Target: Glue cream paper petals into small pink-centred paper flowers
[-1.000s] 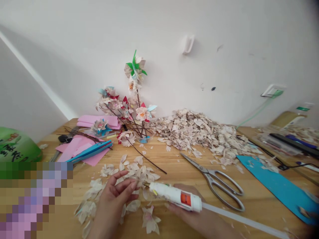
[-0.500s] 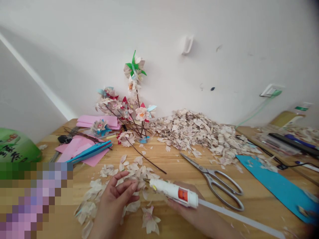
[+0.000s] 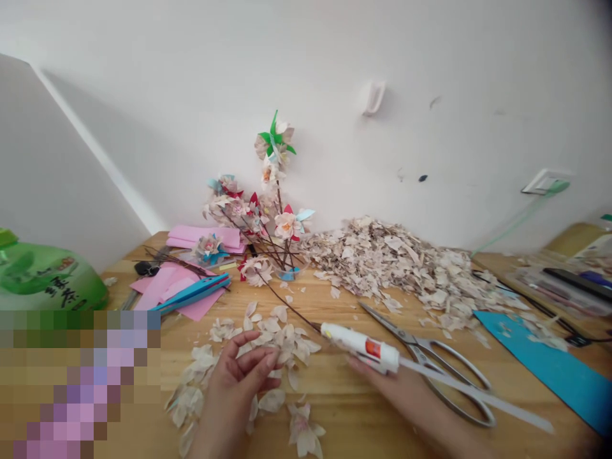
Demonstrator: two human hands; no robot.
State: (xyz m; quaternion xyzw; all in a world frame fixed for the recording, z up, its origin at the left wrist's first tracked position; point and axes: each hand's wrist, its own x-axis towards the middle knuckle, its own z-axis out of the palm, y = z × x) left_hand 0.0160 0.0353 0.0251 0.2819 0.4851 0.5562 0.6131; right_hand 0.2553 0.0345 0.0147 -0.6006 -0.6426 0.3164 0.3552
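Note:
In my right hand [image 3: 382, 382] is a white hot glue gun [image 3: 354, 342] with an orange label, its nozzle pointing left. A long translucent glue stick [image 3: 482, 395] sticks out of its rear. My left hand [image 3: 248, 373] is closed in a pinch, thumb against fingertips; whatever it holds is hidden. Around and behind it lie loose pale petals [image 3: 287, 338] on the table. One small petal flower [image 3: 305, 428] rests below and between my hands. A flower on a brown stem [image 3: 289, 301] lies beyond, the stem's end near the nozzle.
Large silver scissors [image 3: 430, 357] lie right of the glue gun. A big heap of dried petals [image 3: 382, 255] rests against the wall. Finished flowers [image 3: 239, 207] stand in a small clear cup. Pink paper [image 3: 205, 237], a blue sheet [image 3: 549, 363] and a green bottle [image 3: 48, 271] surround the workspace.
The glue gun has drawn away from my left hand, to the right and slightly up. My left hand keeps its pinch. The whole view has shifted a little.

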